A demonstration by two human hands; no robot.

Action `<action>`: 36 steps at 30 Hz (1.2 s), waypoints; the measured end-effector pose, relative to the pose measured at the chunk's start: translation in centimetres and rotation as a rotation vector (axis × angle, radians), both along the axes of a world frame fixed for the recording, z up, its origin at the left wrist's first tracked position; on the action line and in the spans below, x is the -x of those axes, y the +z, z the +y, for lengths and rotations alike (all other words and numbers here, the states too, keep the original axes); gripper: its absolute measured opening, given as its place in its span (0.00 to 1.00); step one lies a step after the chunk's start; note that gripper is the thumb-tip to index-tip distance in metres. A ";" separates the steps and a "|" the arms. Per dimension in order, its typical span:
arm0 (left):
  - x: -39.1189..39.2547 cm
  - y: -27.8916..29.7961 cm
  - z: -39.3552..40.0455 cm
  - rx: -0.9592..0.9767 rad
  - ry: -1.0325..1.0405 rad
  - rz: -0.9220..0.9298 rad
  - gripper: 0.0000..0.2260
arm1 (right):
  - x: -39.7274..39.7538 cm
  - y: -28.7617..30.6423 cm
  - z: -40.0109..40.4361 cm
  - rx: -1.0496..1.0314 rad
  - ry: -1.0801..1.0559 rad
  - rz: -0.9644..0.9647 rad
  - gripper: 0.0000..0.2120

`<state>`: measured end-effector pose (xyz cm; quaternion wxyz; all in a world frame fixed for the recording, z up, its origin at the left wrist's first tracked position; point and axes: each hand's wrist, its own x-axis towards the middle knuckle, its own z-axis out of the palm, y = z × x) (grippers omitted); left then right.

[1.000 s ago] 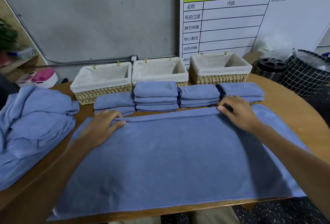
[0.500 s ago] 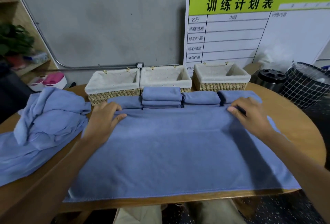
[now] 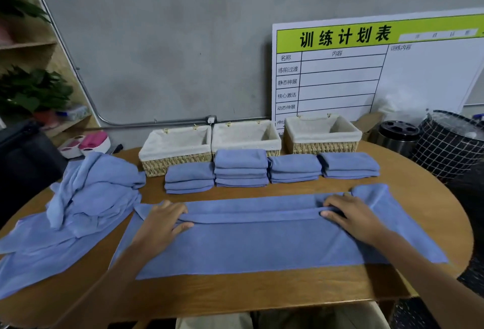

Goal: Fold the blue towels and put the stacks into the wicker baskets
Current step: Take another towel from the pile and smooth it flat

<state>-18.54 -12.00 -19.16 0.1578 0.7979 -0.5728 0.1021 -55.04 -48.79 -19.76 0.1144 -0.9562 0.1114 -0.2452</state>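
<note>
A blue towel [image 3: 262, 245] lies spread across the table in front of me, its far edge doubled back toward me. My left hand [image 3: 162, 221] pinches that folded edge near its left end. My right hand [image 3: 351, 217] pinches it near the right end, thumb under the fold. Beyond the towel stand several stacks of folded blue towels [image 3: 241, 169] in a row. Behind them, three lined wicker baskets stand side by side: left basket [image 3: 157, 165], middle basket [image 3: 272, 142], right basket [image 3: 324, 146]. A heap of unfolded blue towels [image 3: 89, 192] lies at the left.
The round wooden table [image 3: 262, 292] ends close in front of me. A white schedule board [image 3: 366, 72] leans on the wall behind the baskets. A steel bin [image 3: 398, 137] and a black grid basket [image 3: 450, 142] stand at the right. Shelves with plants are at the left.
Both hands have drawn the towel's far edge toward me, away from the stacks, and it now lies folded over the towel. The folded stacks are fully uncovered.
</note>
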 end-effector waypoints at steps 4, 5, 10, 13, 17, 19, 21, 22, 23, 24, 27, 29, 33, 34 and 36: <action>0.1 2.3 -0.6 -0.009 0.123 -0.013 0.14 | -2.0 0.6 -0.8 0.018 -0.018 -0.104 0.22; 0.9 2.8 -0.4 0.022 0.134 0.002 0.11 | -1.9 0.8 -0.6 0.026 -0.017 -0.134 0.19; 3.8 1.6 1.9 0.099 0.052 -0.021 0.14 | 0.5 0.3 0.5 0.073 0.020 -0.196 0.15; 4.0 0.1 2.8 0.135 0.038 0.021 0.22 | 1.8 -0.5 0.9 0.073 0.029 -0.128 0.19; 3.3 0.7 2.7 0.097 0.002 0.021 0.26 | 1.6 0.0 0.8 0.078 0.002 -0.100 0.24; 3.2 1.6 2.9 0.134 0.005 0.013 0.23 | 1.5 1.3 1.1 0.107 -0.032 -0.134 0.22; 3.6 2.7 3.5 0.204 0.019 0.022 0.18 | 2.0 2.3 1.9 0.154 -0.055 -0.146 0.19; 4.0 2.9 3.9 0.229 0.014 0.022 0.17 | 2.4 2.3 2.3 0.181 -0.053 -0.140 0.18; 4.4 2.7 4.5 0.240 -0.001 0.018 0.17 | 2.9 2.1 2.7 0.210 -0.041 -0.126 0.18; 4.9 2.2 4.9 0.237 -0.024 0.010 0.18 | 3.4 1.6 3.0 0.230 -0.031 -0.105 0.19; 6.4 0.1 5.8 0.179 -0.062 -0.005 0.23 | 5.1 0.1 3.9 0.206 -0.059 -0.024 0.23; 6.8 -0.7 6.0 0.197 -0.044 0.016 0.25 | 5.9 -0.5 4.4 0.186 -0.092 -0.012 0.26; 6.8 -1.2 6.2 0.195 -0.011 0.024 0.24 | 6.6 -0.4 4.9 0.172 -0.100 0.020 0.25; 6.7 -1.4 6.4 0.186 -0.010 0.021 0.24 | 6.9 -0.4 5.0 0.176 -0.108 0.035 0.26; 6.6 -1.4 6.8 0.159 -0.001 -0.005 0.25 | 7.6 -0.4 5.3 0.201 -0.129 0.050 0.26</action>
